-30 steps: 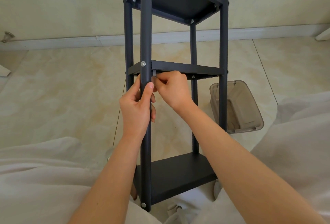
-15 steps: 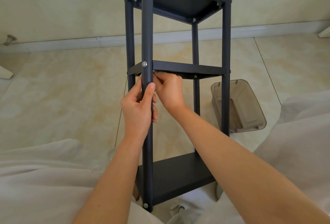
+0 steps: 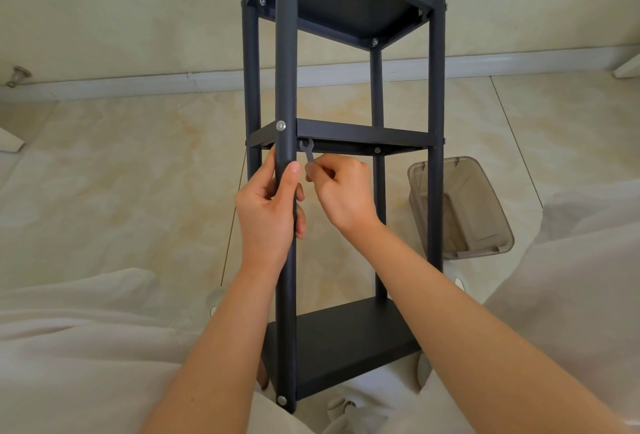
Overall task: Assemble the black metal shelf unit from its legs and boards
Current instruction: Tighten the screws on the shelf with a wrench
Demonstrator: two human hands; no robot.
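Head view, compared with half a second ago: the left hand has kept its place on the front leg, while the right hand has dropped a little from under the middle board, so a small grey spanner that was hidden before now shows. The left hand is wrapped round the front leg just below the middle board, thumb lying up along the near face and fingers curled behind. Just to its right, the right hand's fingers are curled in and pinch the lower end of the spanner. The tool slants upward, and its forked head sits at the underside of the middle board, right beside the leg. Whether the fork is on a nut cannot be told. The shelf unit stands upright on the pale tiled floor, between the person's knees, which are covered in white cloth. It is matt black, with four round legs, and top, middle and bottom boards are all in place. A silver screw head shows on the front leg at the middle board. To the right, behind the shelf, a smoky clear plastic box lies on the floor.
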